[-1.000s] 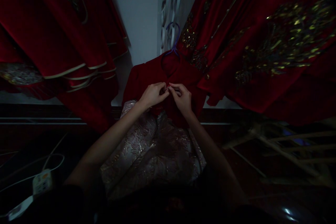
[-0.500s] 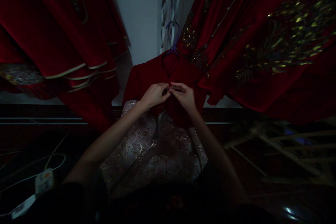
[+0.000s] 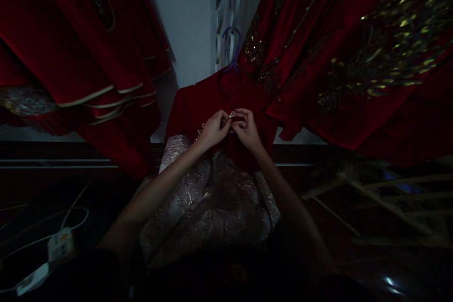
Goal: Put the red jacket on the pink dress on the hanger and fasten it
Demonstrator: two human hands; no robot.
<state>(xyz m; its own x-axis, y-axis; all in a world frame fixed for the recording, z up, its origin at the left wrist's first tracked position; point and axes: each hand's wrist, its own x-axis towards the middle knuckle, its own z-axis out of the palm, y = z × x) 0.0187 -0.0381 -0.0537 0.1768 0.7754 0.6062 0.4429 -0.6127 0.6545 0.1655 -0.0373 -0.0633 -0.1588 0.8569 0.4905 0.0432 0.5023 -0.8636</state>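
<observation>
Over front of dark-red cloth top [image 3: 200, 101], small whitish beaded ornament [image 3: 232, 114] sat just up-right of left hand [image 3: 214, 128], whose fingertips pinched its edge; long axis unclear tbh. Right hand [image 3: 247, 129] equally near, fingers curled, couldn't tell if gripping. Versus half second earlier: ornament showed clearer, second pale beaded cluster [image 3: 200, 129] peeked out by left hand.

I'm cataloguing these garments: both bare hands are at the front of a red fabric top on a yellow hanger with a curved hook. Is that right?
Not quite: the head view shows that the curved-hook hanger is purple-blue. The bare left hand and bare right hand are at the front of the red fabric top.
</observation>
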